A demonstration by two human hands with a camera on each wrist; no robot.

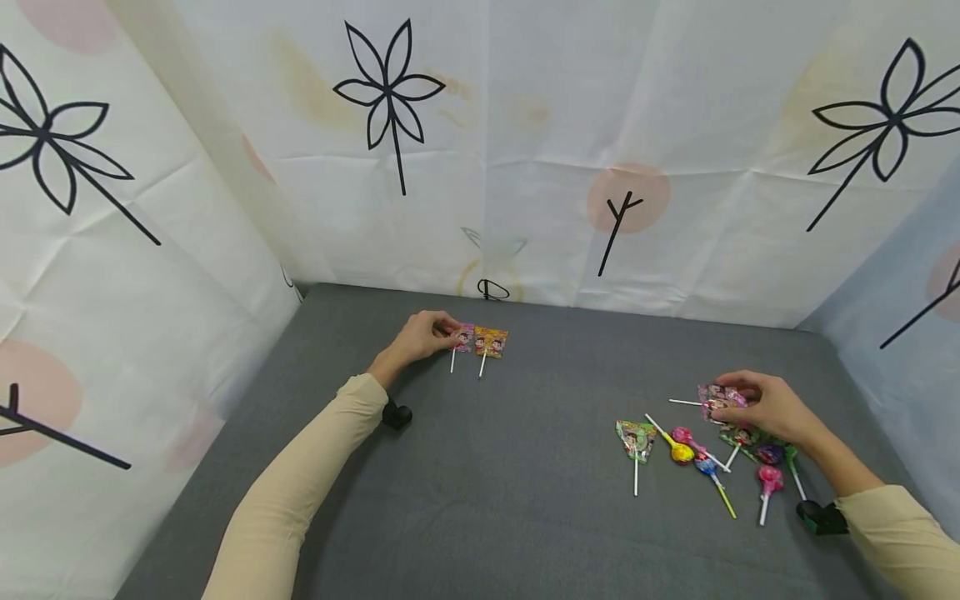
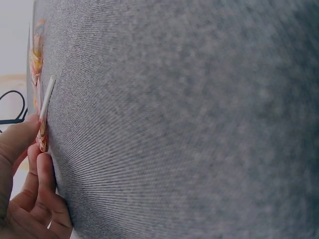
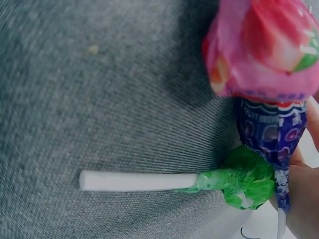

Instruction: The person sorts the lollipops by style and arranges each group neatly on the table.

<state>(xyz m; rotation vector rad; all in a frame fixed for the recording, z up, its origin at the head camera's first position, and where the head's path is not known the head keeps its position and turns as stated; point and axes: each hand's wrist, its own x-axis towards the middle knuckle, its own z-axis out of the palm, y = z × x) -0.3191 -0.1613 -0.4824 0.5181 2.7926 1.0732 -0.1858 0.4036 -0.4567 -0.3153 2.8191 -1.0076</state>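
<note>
A grey fabric-covered bench [image 1: 480,500] fills the scene, walled on three sides by white sheeting printed with black line-drawn flowers [image 1: 525,125]. A person in cream long sleeves reaches across it with both arms, a small black wrist camera [image 1: 396,414] strapped under the left and another black unit [image 1: 821,517] under the right. Far back on the bench, the left hand [image 1: 423,336] pinches the edge of a flat pink-wrapped lollipop on a white stick [image 1: 462,340], which lies on the fabric just beside a flat orange-wrapped lollipop on a white stick [image 1: 491,343]; the left wrist view shows thumb and fingers [image 2: 42,174] curled at the wrapper's edge. At the near right, the right hand [image 1: 765,407] curls over a flat pink-and-purple wrapped lollipop [image 1: 718,401], its white stick pointing left. Below that hand a loose cluster lies on the bench: a flat green-wrapped lollipop [image 1: 635,440], a round yellow-wrapped lollipop [image 1: 680,452], a small blue-wrapped lollipop on a yellow stick [image 1: 707,467] and a round pink-wrapped lollipop [image 1: 769,479]. The right wrist view shows a green-wrapped lollipop on a white stick [image 3: 239,177] touching a purple wrapper [image 3: 266,137].
</note>
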